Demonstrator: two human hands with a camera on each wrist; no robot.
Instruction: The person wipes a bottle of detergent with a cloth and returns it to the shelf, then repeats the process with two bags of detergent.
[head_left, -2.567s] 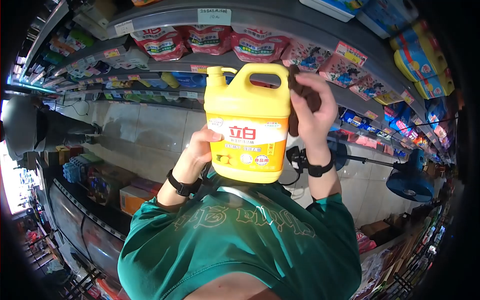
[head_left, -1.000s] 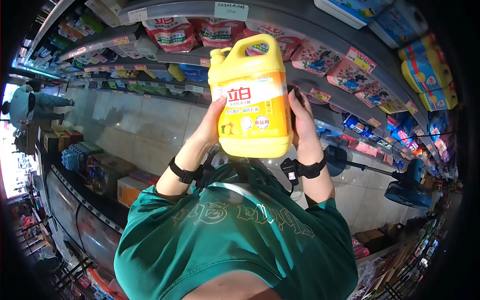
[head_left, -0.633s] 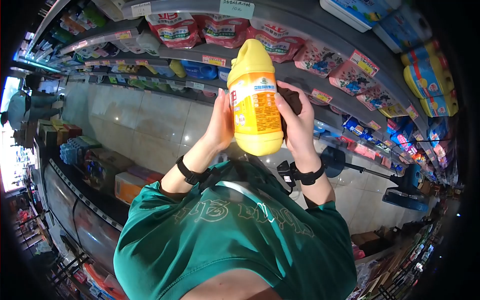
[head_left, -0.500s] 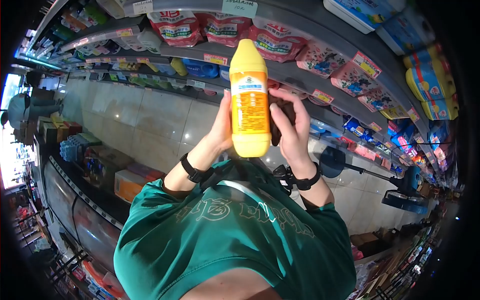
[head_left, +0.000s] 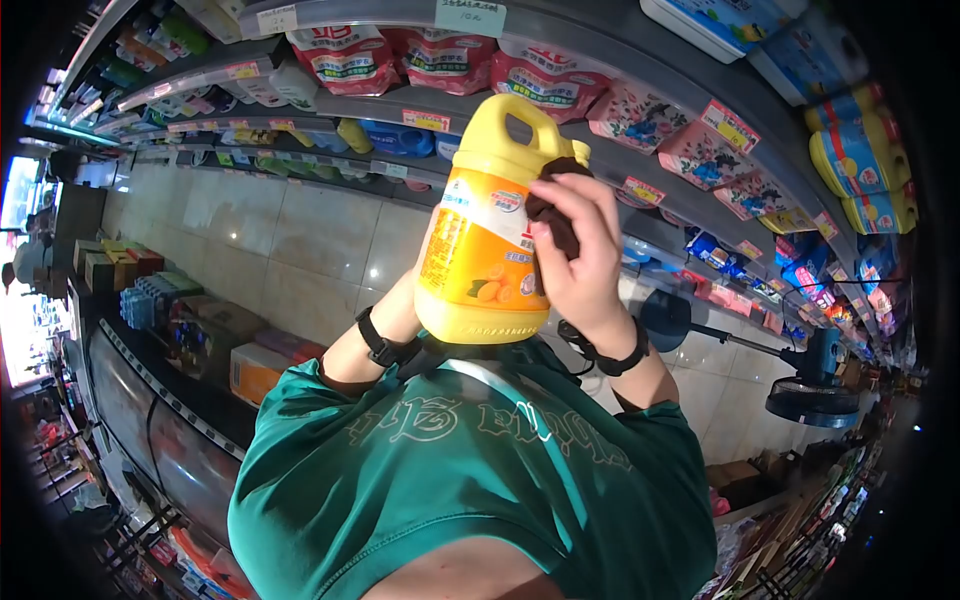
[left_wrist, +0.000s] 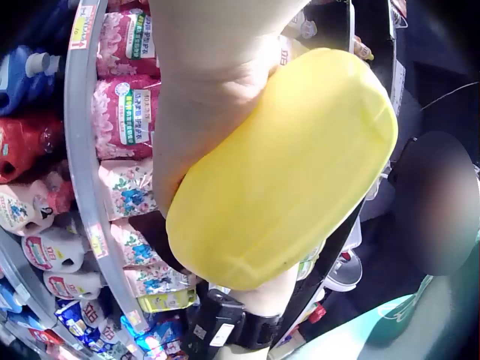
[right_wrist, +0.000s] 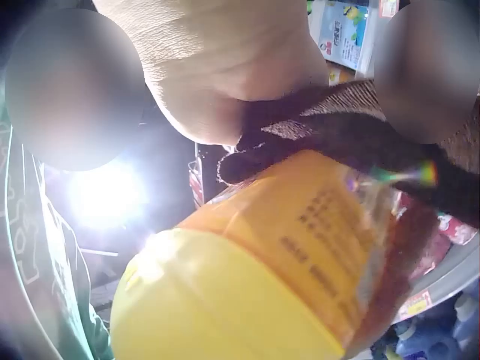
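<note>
A yellow jug (head_left: 490,230) with an orange label is held upright, slightly tilted, before the chest in the head view. My left hand (head_left: 412,292) grips its left side from behind, fingers mostly hidden there. In the left wrist view that hand (left_wrist: 206,97) lies along the jug (left_wrist: 292,165), whose yellow base faces the camera. My right hand (head_left: 585,250) pinches a dark brown cloth (head_left: 556,215) against the jug's right side near the handle. In the right wrist view the cloth (right_wrist: 337,139) lies between the hand (right_wrist: 232,60) and the jug's label (right_wrist: 300,225).
Shelves (head_left: 400,103) of red pouches (head_left: 440,65), floral packs and bottles curve across the top and right. A fan (head_left: 815,395) stands at the right. Cartons (head_left: 265,370) and a dark counter are at the left, with tiled floor (head_left: 320,235) between.
The jug has turned from its narrow side to show a broad labelled face and its handle, and sits a little lower. My right hand and cloth have moved up beside the handle.
</note>
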